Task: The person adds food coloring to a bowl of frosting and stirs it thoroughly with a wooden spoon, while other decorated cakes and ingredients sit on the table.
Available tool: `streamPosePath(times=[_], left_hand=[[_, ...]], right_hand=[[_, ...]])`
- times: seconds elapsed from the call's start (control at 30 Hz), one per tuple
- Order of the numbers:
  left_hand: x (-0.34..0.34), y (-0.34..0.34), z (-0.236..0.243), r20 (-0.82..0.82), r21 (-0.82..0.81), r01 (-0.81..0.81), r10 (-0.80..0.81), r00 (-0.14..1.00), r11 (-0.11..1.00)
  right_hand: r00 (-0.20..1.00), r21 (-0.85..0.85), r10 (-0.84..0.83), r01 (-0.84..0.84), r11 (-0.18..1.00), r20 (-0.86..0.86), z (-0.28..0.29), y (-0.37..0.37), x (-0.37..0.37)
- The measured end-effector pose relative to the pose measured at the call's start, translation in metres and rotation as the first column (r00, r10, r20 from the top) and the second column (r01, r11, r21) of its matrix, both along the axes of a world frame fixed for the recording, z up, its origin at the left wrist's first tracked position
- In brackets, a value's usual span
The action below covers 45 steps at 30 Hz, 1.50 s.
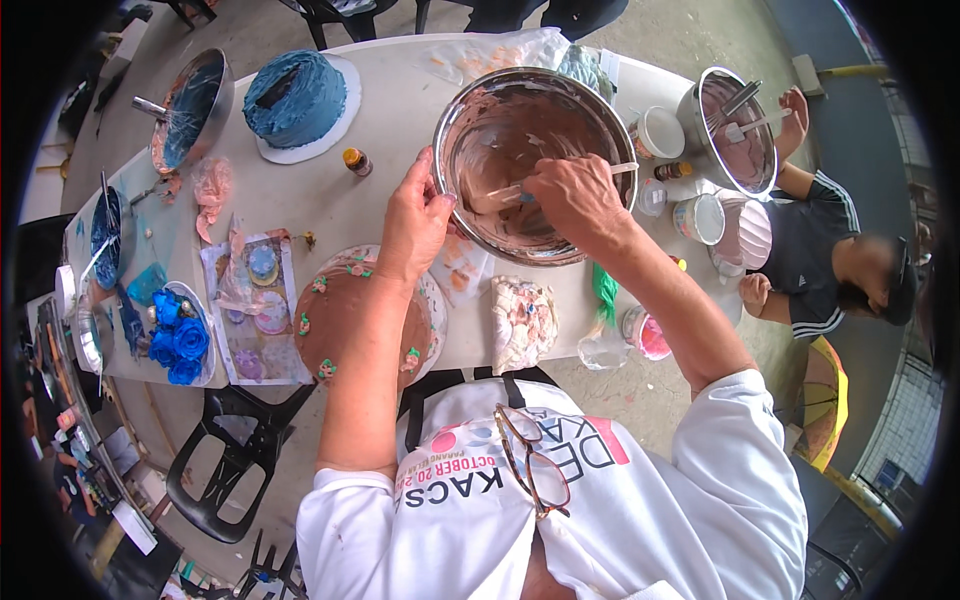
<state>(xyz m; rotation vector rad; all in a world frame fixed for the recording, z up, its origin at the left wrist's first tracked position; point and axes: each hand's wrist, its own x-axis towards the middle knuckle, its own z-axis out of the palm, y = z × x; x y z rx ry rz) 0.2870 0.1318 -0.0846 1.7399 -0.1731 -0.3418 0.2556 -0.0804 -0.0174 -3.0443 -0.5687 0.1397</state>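
Note:
A large steel mixing bowl point(470, 120) smeared with pinkish-brown frosting stands on the white table point(390, 110). My left hand point(415, 220) grips the bowl's near left rim. My right hand point(575, 195) is inside the bowl, closed on a spatula point(500, 195) whose blade lies in the frosting. Just below my left forearm sits a round brown-frosted cake point(340, 310) with small pink flowers around its edge.
A blue-frosted cake point(297, 97) and a steel bowl with a whisk point(190, 110) stand at the far left. Blue icing roses point(178, 338) lie on a plate. At the right, another person point(830, 270) sits by a second steel bowl point(740, 130), cups and small jars. A black chair point(235, 460) stands below the table.

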Motion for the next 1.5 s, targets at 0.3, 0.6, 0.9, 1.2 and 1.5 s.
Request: streamPosePath(times=[0.3,0.6,0.9,1.2,1.5], left_hand=[[0.000,0.001,0.010,-0.021,0.010,0.022,-0.022,1.000,1.000],[0.002,-0.005,-0.001,-0.026,-0.039,0.021,-0.022,0.999,0.999],[0.001,-0.013,0.028,-0.234,-0.121,0.004,-0.032,0.972,0.993],[0.003,-0.007,0.022,-0.169,-0.113,0.028,-0.047,0.984,0.993],[0.004,-0.002,0.009,-0.063,-0.044,0.052,-0.055,0.996,0.998]], right_hand=[[0.980,-0.010,-0.195,0.196,0.981,0.038,0.000,-0.015,0.025],[0.942,-0.157,-0.297,0.273,0.949,-0.155,-0.018,-0.007,0.027],[0.967,0.015,-0.251,0.251,0.968,0.051,-0.051,-0.028,0.044],[0.954,0.033,0.057,-0.070,0.997,0.293,-0.043,-0.040,0.051],[0.981,-0.062,0.148,-0.141,0.988,0.126,-0.012,-0.030,0.050]])
